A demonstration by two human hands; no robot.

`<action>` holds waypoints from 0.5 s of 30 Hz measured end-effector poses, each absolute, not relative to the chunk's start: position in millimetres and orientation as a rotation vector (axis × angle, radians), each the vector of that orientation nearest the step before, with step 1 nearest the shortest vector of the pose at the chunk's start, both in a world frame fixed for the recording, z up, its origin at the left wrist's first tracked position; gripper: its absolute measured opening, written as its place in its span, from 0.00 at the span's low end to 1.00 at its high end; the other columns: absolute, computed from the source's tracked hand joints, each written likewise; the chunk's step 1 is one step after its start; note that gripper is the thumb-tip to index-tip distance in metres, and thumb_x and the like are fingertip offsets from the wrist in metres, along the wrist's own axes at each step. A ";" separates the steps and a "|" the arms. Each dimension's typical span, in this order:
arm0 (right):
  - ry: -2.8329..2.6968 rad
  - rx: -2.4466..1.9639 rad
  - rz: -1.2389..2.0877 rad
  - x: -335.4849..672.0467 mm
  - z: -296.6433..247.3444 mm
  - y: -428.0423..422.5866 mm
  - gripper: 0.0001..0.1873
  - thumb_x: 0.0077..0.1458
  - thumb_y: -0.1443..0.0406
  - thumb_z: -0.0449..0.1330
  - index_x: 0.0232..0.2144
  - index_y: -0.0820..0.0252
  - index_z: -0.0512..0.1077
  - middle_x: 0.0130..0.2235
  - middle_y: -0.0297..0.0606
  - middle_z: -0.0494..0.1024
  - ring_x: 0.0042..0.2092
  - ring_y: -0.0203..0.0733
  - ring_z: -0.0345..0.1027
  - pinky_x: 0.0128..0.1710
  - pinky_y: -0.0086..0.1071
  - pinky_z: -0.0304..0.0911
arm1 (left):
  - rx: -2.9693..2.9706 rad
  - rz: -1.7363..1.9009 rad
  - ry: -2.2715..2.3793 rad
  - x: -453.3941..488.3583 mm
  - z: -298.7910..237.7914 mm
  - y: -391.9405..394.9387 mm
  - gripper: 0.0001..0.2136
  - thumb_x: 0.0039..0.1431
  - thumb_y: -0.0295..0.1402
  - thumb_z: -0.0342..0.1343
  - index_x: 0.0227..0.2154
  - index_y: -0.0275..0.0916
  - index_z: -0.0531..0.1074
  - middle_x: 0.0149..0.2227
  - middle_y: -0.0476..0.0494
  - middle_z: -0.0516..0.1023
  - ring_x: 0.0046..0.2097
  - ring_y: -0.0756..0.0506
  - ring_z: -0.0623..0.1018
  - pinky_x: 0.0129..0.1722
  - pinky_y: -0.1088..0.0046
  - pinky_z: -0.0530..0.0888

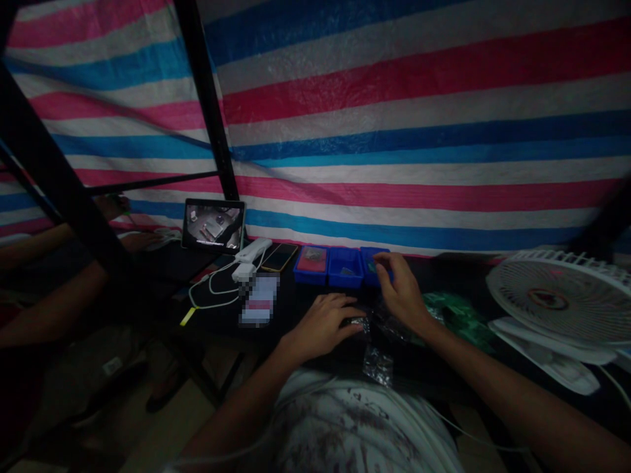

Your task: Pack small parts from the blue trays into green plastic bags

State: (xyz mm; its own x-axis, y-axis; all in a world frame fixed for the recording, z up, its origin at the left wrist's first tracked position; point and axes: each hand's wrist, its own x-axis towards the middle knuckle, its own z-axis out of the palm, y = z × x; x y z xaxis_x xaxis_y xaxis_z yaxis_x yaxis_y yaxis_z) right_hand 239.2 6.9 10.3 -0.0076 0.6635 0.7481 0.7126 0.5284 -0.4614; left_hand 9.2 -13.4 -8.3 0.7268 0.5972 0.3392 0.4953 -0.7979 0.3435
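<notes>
My left hand [323, 323] rests on the dark table with its fingers curled over a small clear plastic packet [362, 326]. My right hand [401, 289] reaches forward over the right blue tray [369, 265], thumb and fingers pinched together; whatever they hold is too small and dark to name. Two more blue trays sit beside it: the middle blue tray [345, 268] and the left blue tray [310, 263], which has something reddish in it. Another crinkled clear packet [377, 364] lies near the table's front edge.
A tablet [213, 225] stands lit at the back left, with a white charger and cable [244, 263], a phone [279, 257] and a card [259, 299] nearby. A white fan [559, 302] lies at the right beside green plastic [456, 315]. Another person's arms [54, 276] are at left. Striped tarpaulin hangs behind.
</notes>
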 end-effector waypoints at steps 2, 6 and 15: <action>-1.718 -1.162 -0.053 239.1 10.4 6.8 0.12 0.72 0.61 0.50 0.50 0.56 0.69 0.49 0.48 0.76 0.51 0.56 0.71 0.54 0.51 0.66 | 2.704 0.658 0.886 9.1 -9.0 -12.9 0.16 0.72 0.42 0.55 0.58 0.50 0.76 0.65 0.41 0.74 0.67 0.36 0.70 0.64 0.50 0.67; -1.720 -1.151 -0.056 238.8 9.7 6.9 0.12 0.72 0.61 0.50 0.51 0.57 0.69 0.49 0.48 0.76 0.51 0.55 0.71 0.54 0.50 0.65 | 2.700 0.660 0.909 9.1 -9.1 -13.4 0.17 0.73 0.42 0.54 0.60 0.50 0.74 0.68 0.42 0.70 0.69 0.37 0.67 0.66 0.53 0.65; -1.726 -1.148 -0.047 237.2 10.8 5.9 0.11 0.72 0.61 0.50 0.51 0.55 0.69 0.49 0.47 0.76 0.52 0.55 0.71 0.54 0.50 0.65 | 2.695 0.818 0.970 10.0 -1.8 -15.7 0.13 0.73 0.33 0.54 0.56 0.47 0.76 0.64 0.43 0.71 0.65 0.39 0.69 0.62 0.57 0.68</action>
State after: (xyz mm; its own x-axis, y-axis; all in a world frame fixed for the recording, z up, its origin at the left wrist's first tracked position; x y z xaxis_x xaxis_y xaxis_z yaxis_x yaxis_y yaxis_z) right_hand 237.2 5.9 10.8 -0.0278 0.6633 0.7479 0.7028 0.5450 -0.4572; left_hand 10.0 -15.7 -1.8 0.6396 0.6299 0.4406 0.5406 -0.7761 0.3246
